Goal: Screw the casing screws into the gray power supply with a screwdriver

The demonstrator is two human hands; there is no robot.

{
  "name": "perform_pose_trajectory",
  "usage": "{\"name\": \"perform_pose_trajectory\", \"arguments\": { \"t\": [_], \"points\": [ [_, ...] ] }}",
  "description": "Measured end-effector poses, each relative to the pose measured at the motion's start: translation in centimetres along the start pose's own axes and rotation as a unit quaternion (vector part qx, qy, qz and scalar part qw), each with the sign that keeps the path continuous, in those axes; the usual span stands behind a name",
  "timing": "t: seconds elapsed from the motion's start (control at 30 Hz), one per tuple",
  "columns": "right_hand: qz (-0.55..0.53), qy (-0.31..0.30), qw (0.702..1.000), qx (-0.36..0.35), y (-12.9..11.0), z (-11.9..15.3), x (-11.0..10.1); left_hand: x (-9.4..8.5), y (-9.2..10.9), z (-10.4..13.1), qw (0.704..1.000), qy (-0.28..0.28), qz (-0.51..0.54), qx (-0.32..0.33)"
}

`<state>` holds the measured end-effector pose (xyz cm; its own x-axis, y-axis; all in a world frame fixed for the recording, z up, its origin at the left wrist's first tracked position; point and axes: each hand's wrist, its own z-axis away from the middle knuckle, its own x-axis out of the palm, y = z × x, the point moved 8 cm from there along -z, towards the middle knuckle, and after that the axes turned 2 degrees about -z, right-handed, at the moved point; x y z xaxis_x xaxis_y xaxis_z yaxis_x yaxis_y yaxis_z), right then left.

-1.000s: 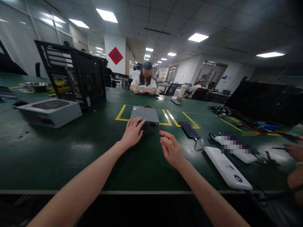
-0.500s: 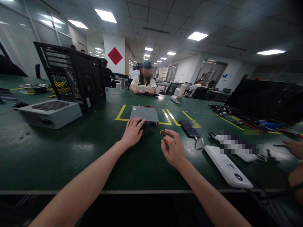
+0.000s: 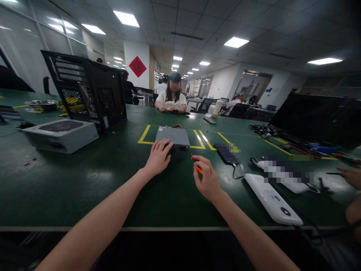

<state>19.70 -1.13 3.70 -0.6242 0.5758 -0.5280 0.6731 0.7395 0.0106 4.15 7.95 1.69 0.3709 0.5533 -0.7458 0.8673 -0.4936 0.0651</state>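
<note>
A small grey power supply unit (image 3: 176, 135) lies on the green table in front of me, red and dark wires at its far side. My left hand (image 3: 158, 157) holds its near left part, fingers over the top and thumb against the near face. In my right hand (image 3: 207, 176) is a screwdriver (image 3: 199, 169) with an orange and black handle, closed between thumb and fingers. Its thin shaft points up-left to the unit's near right corner. Whether the tip sits in a screw is too small to tell.
At left stand an open black computer case (image 3: 96, 94), a larger grey power supply (image 3: 60, 135) and a metal bowl (image 3: 42, 104). A phone (image 3: 227, 153) and white power banks (image 3: 272, 197) lie at right. A person (image 3: 171, 98) sits opposite; another person's hand (image 3: 351, 177) shows at right.
My right hand's fingers have curled and shifted around the screwdriver handle, so more of the handle is covered. My left hand and the power supply unit stay in place.
</note>
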Motion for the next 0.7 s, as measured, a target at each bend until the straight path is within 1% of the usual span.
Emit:
{"name": "perform_pose_trajectory", "arguments": {
  "t": [0.07,0.17,0.3,0.47,0.6,0.7],
  "points": [
    [0.029,0.003,1.0,0.01,0.06,-0.01,-0.08,-0.05,0.0,0.01,1.0,-0.001,0.002,-0.001],
    [0.076,0.019,0.997,0.007,-0.04,-0.06,-0.42,-0.07,-0.04,0.06,1.0,-0.002,0.005,-0.003],
    [0.034,0.045,0.998,0.0,-0.01,-0.04,-0.83,-0.08,-0.08,0.11,1.0,0.001,0.008,-0.003],
    [0.054,0.017,0.998,0.011,0.33,0.09,-0.44,-0.13,-0.05,0.09,1.0,0.002,0.013,-0.001],
    [0.004,0.014,1.0,0.01,0.31,0.14,-0.42,-0.14,-0.05,0.08,1.0,0.0,0.016,-0.003],
    [0.004,0.009,1.0,0.01,0.2,0.04,-0.32,-0.07,-0.08,0.08,1.0,0.0,0.011,-0.004]
  ]
}}
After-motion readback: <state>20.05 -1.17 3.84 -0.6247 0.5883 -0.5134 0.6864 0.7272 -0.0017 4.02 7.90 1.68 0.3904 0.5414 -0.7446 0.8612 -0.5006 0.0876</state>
